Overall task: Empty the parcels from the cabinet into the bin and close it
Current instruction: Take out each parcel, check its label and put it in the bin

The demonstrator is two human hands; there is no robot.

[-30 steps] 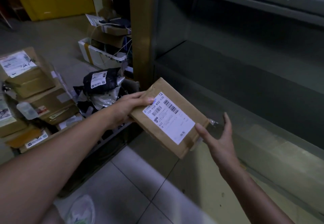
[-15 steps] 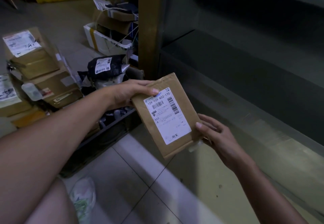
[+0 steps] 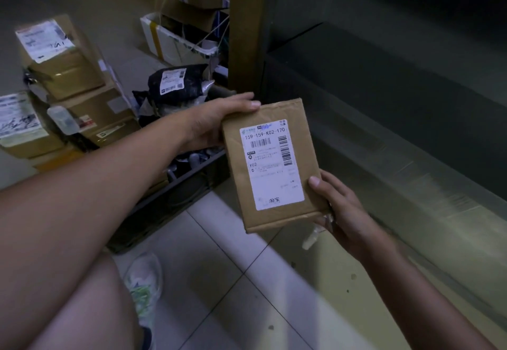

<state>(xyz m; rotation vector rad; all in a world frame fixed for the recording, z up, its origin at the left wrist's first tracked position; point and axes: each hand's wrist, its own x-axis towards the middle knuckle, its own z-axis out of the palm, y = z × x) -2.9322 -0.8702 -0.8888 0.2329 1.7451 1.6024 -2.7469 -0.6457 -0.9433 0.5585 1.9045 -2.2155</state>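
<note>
Grey metal cabinet [image 3: 397,108] fills the right side, shelves dark. Pale tiled floor [image 3: 219,281] below. Stacked cardboard boxes [image 3: 68,75] far left. Dark bin [image 3: 189,179] by the cabinet's corner, bagged packages heaped in it. Flat brown parcel [image 3: 271,163] held in the air between bin and cabinet, white label up. Left hand [image 3: 211,127] grips its upper left edge. Right hand [image 3: 345,212] holds the lower right corner, thumb on the face, fingers curled beneath.

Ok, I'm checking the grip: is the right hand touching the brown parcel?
Touching. The head view shows the right hand with its thumb lying on the front of the brown parcel, near its lower right corner.
</note>
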